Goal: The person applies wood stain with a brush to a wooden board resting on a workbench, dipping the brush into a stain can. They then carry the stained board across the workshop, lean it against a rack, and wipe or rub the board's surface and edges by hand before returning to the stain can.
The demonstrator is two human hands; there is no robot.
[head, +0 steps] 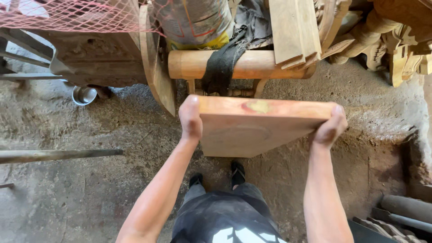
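— So, how is that wooden board [252,128] handling?

— Looking stiff and fairly heavy, I'd judge; smooth faces, maybe a bit slippery. The left hand [190,119] is clamping its left edge, fingers curled shut around it; the right hand [330,127] is gripping the right edge likewise. It's hanging tilted above the dirt floor [81,189], over the feet.

— Any packaging?

— A sack [193,22] with yellow and red markings is standing behind, beside pink netting [67,15].
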